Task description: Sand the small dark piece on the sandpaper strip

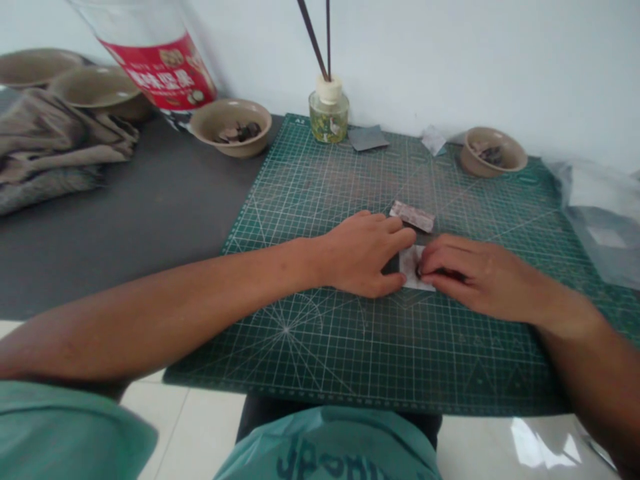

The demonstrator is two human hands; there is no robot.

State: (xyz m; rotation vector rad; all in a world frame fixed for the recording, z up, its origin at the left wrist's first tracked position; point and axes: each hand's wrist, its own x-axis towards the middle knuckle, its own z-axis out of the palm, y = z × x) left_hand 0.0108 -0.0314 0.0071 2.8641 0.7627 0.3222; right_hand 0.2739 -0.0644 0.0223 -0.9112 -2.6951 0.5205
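Brown cloth (pixel 60 133) lies by the desk's (pixel 165 193) left edge, and a bowl (pixel 235 149) of dark pieces (pixel 243 131) sits just outside the green mat's (pixel 270 360) far-left corner, probably for easy reach. The left hand (pixel 363 255), thumb and fingers parted, rests at the left end of a pale sheet (pixel 408 261) lying on the mat right of centre, seemingly pinning it. The right hand (pixel 480 270) pinches a small dark piece (pixel 419 271) over that sheet, its narrow grip likely for control. Another bowl (pixel 487 168) stands near the mat's far-right corner, apparently out of the hands' way.

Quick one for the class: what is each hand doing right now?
Left hand: open, thumb and fingers spread at the white paper.
Right hand: closed, pinching a small dark piece.
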